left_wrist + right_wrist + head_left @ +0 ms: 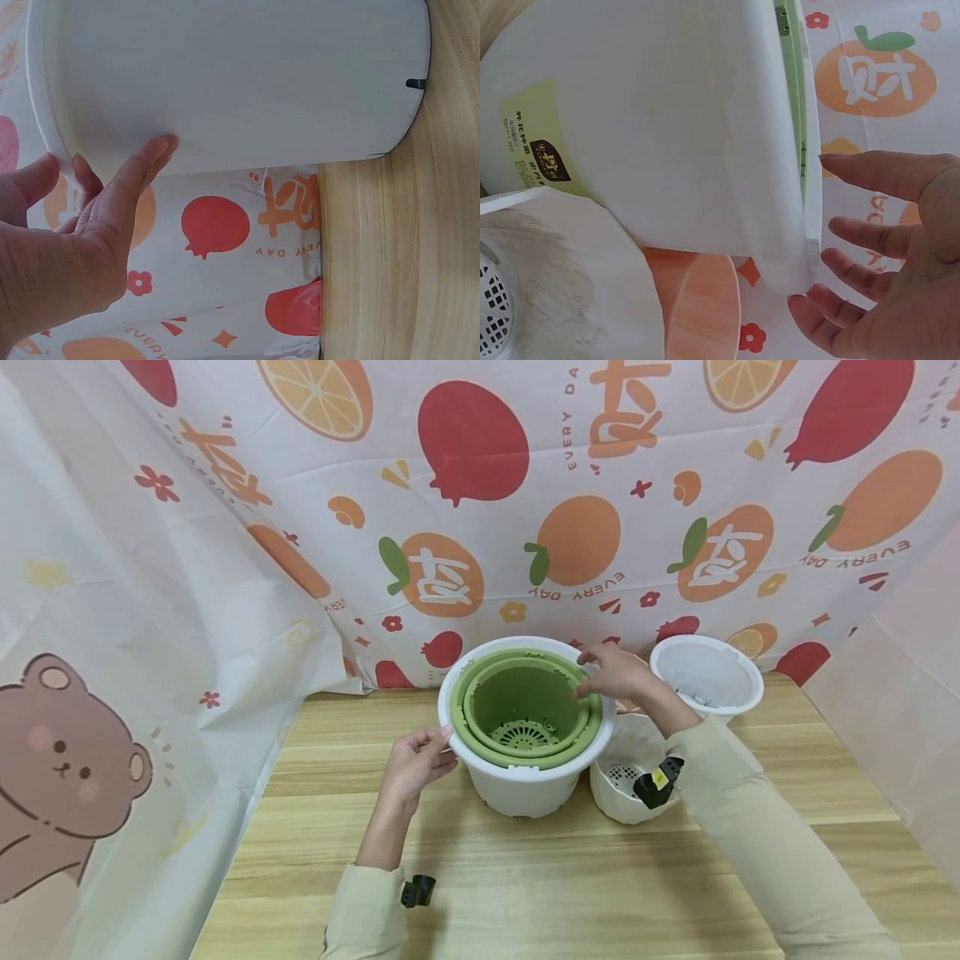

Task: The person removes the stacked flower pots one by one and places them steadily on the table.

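A large white flowerpot [525,789] stands upright on the wooden table. Nested inside are a green pot [458,706] and a smaller green pot [517,693] with a slotted bottom. My left hand [416,760] pinches the white pot's rim at its left side, thumb on the edge and fingers below against the outer wall [247,90]. At the right side of the rim, my right hand [618,677] hovers with fingers spread and loosely bent. In the right wrist view its fingertips [844,163] are beside the rim; whether the little finger touches it I cannot tell.
Right of the white pot stands a cream pot [622,810] with a perforated bottom. Behind it an orange pot [701,300] partly shows. A whitish pot [705,672] is at the back right. Fruit-print sheeting [480,560] hangs behind the table [525,885].
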Motion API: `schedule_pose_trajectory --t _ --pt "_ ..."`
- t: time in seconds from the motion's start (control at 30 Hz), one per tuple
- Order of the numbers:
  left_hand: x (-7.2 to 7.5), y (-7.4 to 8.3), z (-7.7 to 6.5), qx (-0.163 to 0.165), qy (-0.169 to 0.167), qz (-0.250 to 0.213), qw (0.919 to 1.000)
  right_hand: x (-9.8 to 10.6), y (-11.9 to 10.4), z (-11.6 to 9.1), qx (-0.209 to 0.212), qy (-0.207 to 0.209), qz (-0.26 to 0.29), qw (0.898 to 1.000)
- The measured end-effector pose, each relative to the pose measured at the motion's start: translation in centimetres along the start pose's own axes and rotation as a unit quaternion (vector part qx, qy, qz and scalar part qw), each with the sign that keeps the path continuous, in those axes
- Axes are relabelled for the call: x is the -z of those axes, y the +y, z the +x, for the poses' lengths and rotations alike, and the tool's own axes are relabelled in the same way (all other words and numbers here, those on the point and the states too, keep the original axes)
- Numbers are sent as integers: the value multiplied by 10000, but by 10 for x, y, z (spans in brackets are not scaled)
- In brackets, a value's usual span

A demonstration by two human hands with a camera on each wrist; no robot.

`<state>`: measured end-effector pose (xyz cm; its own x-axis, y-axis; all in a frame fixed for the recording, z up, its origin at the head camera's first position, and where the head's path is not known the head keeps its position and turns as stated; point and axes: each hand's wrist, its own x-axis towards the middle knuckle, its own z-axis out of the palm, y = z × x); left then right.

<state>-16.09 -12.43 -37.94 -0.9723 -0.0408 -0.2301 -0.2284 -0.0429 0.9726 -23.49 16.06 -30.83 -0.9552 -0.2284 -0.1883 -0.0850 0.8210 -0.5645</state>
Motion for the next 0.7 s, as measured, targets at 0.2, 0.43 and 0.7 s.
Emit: schedule_pose_trajectory --t 0.2,0.43,0.7 --pt "1 0 -1 -36 -10 -9 10000 -1 -3 1 -94 -11 -409 9991" --pt "0 0 -1 -18 0 27 10000 -4 -7 -1 -178 104 -1137 9933" --pt "0 0 -1 -33 -45 -33 10000 -7 -11 -3 -323 191 -1599 9864"
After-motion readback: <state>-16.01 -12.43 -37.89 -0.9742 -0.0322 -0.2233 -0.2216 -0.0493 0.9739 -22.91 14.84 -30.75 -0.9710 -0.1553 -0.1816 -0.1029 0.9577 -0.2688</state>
